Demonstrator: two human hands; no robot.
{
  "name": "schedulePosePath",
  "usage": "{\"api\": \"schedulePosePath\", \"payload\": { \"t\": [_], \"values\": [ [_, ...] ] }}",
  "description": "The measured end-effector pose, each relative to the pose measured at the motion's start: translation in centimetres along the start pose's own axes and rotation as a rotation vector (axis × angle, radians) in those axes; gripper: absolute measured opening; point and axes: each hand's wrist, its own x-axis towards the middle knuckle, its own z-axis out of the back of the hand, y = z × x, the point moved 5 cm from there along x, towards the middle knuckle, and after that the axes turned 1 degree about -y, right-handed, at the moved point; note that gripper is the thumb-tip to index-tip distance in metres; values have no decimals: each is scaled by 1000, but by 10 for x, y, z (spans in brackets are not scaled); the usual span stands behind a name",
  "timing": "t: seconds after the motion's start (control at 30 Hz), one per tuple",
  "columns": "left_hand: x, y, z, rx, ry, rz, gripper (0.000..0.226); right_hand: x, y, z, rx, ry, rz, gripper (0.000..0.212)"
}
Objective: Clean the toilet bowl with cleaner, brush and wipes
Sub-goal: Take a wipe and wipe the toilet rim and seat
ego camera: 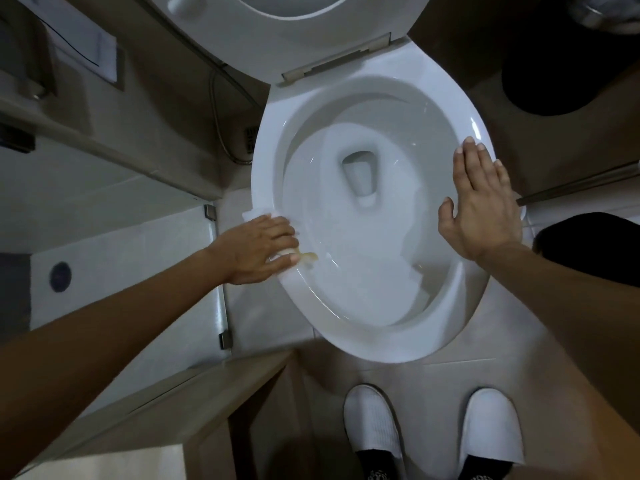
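The left hand [262,249] is pressing a white wipe [258,213] onto the toilet bowl [374,336] rim at centre-left, a yellowish smear [309,257] lying just right of its grip; the right hand [479,202] is resting flat, fingers straight.

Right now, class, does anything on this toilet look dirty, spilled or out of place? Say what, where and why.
Yes: a yellowish-brown smear sits on the white bowl rim, just beside the left hand, which presses a white wipe there. It stands out against the otherwise clean porcelain. The right hand rests flat on the opposite rim.
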Motion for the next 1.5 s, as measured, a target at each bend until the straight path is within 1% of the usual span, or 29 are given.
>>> {"api": "schedulePosePath", "payload": {
  "t": [0.07,0.17,0.27,0.37,0.47,0.57,0.67,0.77,0.83,0.93,1.07,1.3,1.37,1.43,1.5],
  "values": [
    [-3,-3,-7,-21,-29,66,76,0,0,0,-4,8,0,75],
    [-14,-28,-17,-143,-14,132,81,0,0,1,-11,17,3,75],
    [-18,-72,-23,-246,22,105,80,0,0,0,-9,19,5,75],
    [-17,-104,-30,-255,68,72,78,0,1,0,-13,28,2,76],
    [-16,-90,-25,-226,52,78,82,0,0,-1,-14,31,2,76],
    [-17,-61,-18,-165,15,150,81,0,0,0,-3,29,1,76],
    [-18,-62,-20,-161,-3,201,80,0,1,1,3,27,1,76],
    [-18,-88,-24,-212,-3,185,82,-1,1,1,4,36,2,76],
    [-18,-114,-28,-236,-8,161,79,-1,1,2,7,38,2,75],
    [-16,-144,-35,-302,-5,218,76,-1,1,3,-1,46,2,74],
    [-11,-171,-37,-361,16,304,83,-1,2,4,-6,55,-2,75],
    [0,-208,-37,-524,-26,359,80,0,2,4,-8,58,0,74],
    [7,-216,-37,-572,-18,360,81,0,2,4,-16,55,-2,73],
    [13,-227,-38,-611,-25,347,75,0,2,4,-30,58,0,72],
    [13,-236,-44,-593,-52,309,71,0,2,4,-28,52,0,72]
  ]
}}
